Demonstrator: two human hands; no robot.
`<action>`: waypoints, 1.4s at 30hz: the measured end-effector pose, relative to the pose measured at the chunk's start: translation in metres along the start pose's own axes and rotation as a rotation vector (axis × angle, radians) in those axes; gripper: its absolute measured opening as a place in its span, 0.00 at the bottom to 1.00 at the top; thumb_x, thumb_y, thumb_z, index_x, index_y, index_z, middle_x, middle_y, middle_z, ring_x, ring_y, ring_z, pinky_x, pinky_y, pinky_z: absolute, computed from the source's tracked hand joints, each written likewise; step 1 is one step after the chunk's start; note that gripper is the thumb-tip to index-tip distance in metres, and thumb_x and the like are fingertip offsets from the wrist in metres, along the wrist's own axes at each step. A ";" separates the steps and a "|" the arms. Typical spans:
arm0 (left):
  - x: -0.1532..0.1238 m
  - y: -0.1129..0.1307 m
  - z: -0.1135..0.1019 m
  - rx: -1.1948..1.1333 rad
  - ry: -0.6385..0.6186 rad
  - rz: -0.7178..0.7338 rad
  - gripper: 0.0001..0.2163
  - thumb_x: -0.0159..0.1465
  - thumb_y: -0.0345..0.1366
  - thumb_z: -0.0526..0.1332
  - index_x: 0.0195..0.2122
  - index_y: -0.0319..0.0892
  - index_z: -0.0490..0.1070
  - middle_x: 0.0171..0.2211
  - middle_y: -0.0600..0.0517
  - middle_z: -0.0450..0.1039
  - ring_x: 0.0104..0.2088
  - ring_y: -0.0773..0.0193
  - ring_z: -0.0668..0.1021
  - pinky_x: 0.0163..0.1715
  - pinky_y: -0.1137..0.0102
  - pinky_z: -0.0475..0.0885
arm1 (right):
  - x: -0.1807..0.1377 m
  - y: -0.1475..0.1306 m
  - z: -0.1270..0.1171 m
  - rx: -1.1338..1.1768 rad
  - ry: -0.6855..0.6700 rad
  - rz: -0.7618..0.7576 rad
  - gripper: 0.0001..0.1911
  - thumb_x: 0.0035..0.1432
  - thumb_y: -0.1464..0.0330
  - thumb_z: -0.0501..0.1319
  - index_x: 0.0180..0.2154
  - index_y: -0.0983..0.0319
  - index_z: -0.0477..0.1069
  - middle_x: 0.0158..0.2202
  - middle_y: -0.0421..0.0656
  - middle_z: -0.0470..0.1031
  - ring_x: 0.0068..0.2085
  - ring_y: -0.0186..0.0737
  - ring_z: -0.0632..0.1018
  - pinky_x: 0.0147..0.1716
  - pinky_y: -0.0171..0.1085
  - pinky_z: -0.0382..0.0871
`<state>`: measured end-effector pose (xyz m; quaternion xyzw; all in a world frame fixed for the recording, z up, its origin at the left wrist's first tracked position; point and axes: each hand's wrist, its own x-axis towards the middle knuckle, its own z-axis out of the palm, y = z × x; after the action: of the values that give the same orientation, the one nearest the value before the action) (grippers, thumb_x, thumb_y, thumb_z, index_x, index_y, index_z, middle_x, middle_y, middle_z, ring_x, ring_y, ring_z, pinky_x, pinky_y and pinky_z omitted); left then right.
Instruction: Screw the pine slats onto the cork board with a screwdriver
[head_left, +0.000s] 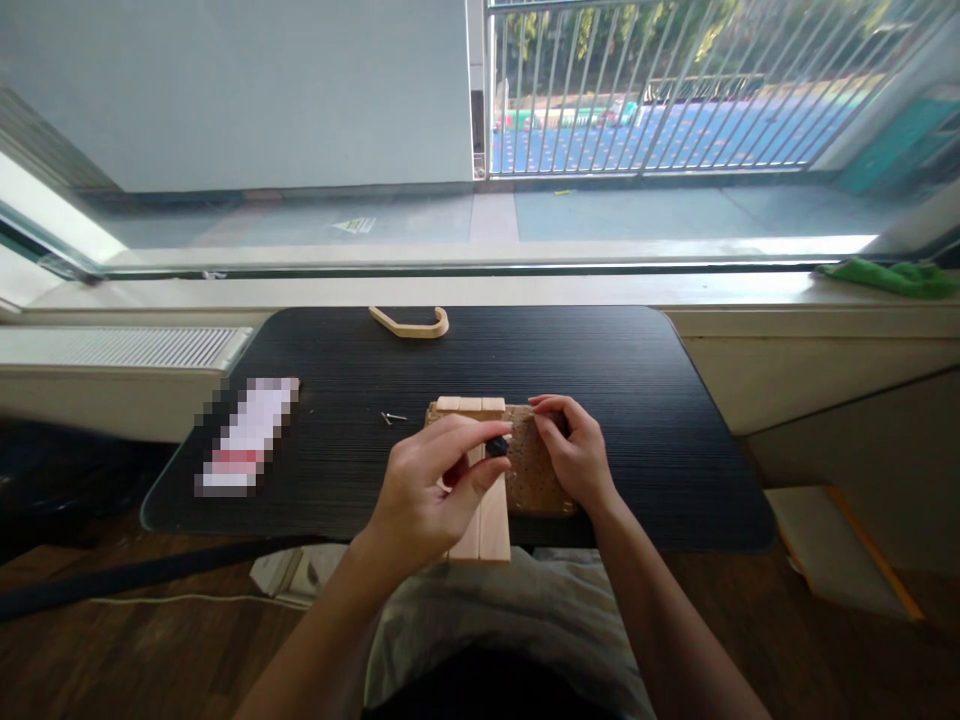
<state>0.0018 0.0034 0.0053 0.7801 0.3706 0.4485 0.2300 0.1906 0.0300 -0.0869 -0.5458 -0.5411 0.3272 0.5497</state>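
My left hand [427,485] pinches a small black object [496,447] between thumb and fingertips, above some light wooden slats [493,520]. What kind of object it is, I cannot make out. The slats lie side by side across a brown, pitted board [529,475], jutting past its near edge; their ends [471,404] show at the far edge. My right hand [574,450] is closed over the board's far right corner, thumb and fingers bent at its edge. Part of the slats is hidden behind my left hand. A few small screws or nails [391,417] lie on the table to the left.
A hook-shaped wooden piece [412,328] lies at the back of the black table [637,370]. On the left is a blurred-out white and red item [247,440]. Beyond are a window sill [525,290], a green cloth [892,278] and a radiator [120,348].
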 end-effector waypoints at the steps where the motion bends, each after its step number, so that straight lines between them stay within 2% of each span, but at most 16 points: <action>1: 0.001 -0.001 -0.001 -0.007 -0.004 -0.013 0.09 0.64 0.34 0.64 0.45 0.41 0.77 0.30 0.52 0.77 0.23 0.71 0.72 0.24 0.75 0.69 | 0.000 0.000 0.000 0.001 -0.001 0.000 0.06 0.58 0.63 0.60 0.33 0.58 0.71 0.40 0.46 0.79 0.42 0.44 0.78 0.44 0.45 0.72; 9: 0.003 -0.007 -0.003 -0.215 -0.112 -0.125 0.10 0.65 0.38 0.64 0.44 0.40 0.79 0.32 0.48 0.82 0.20 0.71 0.71 0.20 0.74 0.66 | 0.000 -0.001 0.000 0.001 0.007 0.007 0.05 0.57 0.64 0.60 0.32 0.58 0.71 0.40 0.46 0.80 0.41 0.44 0.78 0.44 0.45 0.72; 13: 0.004 -0.009 -0.001 -0.373 -0.223 -0.198 0.11 0.64 0.37 0.63 0.44 0.40 0.80 0.33 0.46 0.82 0.22 0.69 0.73 0.21 0.74 0.67 | 0.000 -0.001 -0.001 -0.003 0.011 0.004 0.05 0.57 0.64 0.60 0.32 0.58 0.71 0.40 0.46 0.80 0.41 0.44 0.78 0.44 0.46 0.72; 16: 0.004 -0.013 -0.001 -0.533 -0.291 -0.282 0.12 0.66 0.40 0.62 0.46 0.40 0.79 0.35 0.46 0.81 0.19 0.72 0.70 0.18 0.76 0.65 | 0.000 -0.001 -0.001 -0.009 0.011 0.004 0.05 0.57 0.64 0.60 0.32 0.58 0.71 0.40 0.46 0.80 0.42 0.44 0.79 0.44 0.45 0.72; 19: 0.004 -0.019 -0.001 -0.689 -0.327 -0.375 0.14 0.66 0.43 0.61 0.47 0.41 0.78 0.34 0.47 0.79 0.16 0.75 0.66 0.15 0.77 0.62 | 0.000 -0.001 -0.001 -0.002 0.012 0.005 0.05 0.57 0.64 0.59 0.32 0.58 0.71 0.40 0.46 0.80 0.42 0.44 0.79 0.44 0.45 0.72; 22: 0.002 -0.020 -0.001 -0.745 -0.317 -0.393 0.14 0.66 0.43 0.61 0.48 0.42 0.77 0.34 0.47 0.78 0.18 0.75 0.67 0.17 0.76 0.64 | 0.000 0.000 -0.001 0.009 0.009 0.009 0.05 0.57 0.65 0.60 0.32 0.58 0.72 0.40 0.46 0.80 0.42 0.44 0.79 0.44 0.45 0.72; 27: 0.003 -0.011 -0.001 -0.608 -0.266 -0.358 0.14 0.65 0.42 0.63 0.49 0.42 0.77 0.36 0.48 0.78 0.22 0.72 0.71 0.20 0.76 0.68 | 0.001 0.002 -0.001 0.020 0.002 0.006 0.05 0.57 0.64 0.60 0.33 0.59 0.72 0.40 0.46 0.80 0.42 0.45 0.79 0.45 0.46 0.72; 32: 0.007 -0.007 -0.001 -0.278 -0.117 -0.204 0.12 0.65 0.43 0.63 0.40 0.41 0.80 0.35 0.47 0.78 0.29 0.67 0.75 0.27 0.74 0.71 | 0.001 0.002 0.000 0.014 0.002 -0.010 0.06 0.57 0.64 0.60 0.33 0.59 0.72 0.40 0.46 0.80 0.42 0.44 0.79 0.45 0.46 0.71; 36: 0.004 -0.007 0.001 -0.120 -0.002 -0.198 0.13 0.63 0.45 0.66 0.41 0.40 0.77 0.27 0.53 0.75 0.21 0.72 0.70 0.21 0.76 0.67 | 0.002 0.002 0.001 0.012 0.003 -0.004 0.07 0.57 0.63 0.60 0.32 0.59 0.71 0.40 0.46 0.80 0.41 0.45 0.78 0.44 0.46 0.71; 39: 0.002 -0.004 0.001 0.062 0.037 -0.095 0.12 0.63 0.44 0.66 0.36 0.40 0.76 0.20 0.58 0.70 0.18 0.73 0.69 0.20 0.77 0.65 | 0.002 0.002 0.001 0.004 0.005 -0.003 0.07 0.57 0.62 0.60 0.32 0.59 0.71 0.40 0.46 0.80 0.41 0.45 0.78 0.45 0.45 0.71; 42: 0.001 -0.001 0.002 0.151 0.035 0.004 0.10 0.66 0.42 0.62 0.38 0.40 0.74 0.24 0.56 0.74 0.20 0.73 0.71 0.22 0.77 0.67 | 0.002 0.003 0.000 -0.003 0.007 -0.010 0.07 0.57 0.63 0.60 0.32 0.59 0.72 0.40 0.46 0.80 0.42 0.45 0.78 0.44 0.45 0.71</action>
<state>0.0038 0.0048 0.0044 0.7879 0.4057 0.4336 0.1631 0.1912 0.0327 -0.0888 -0.5450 -0.5424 0.3220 0.5524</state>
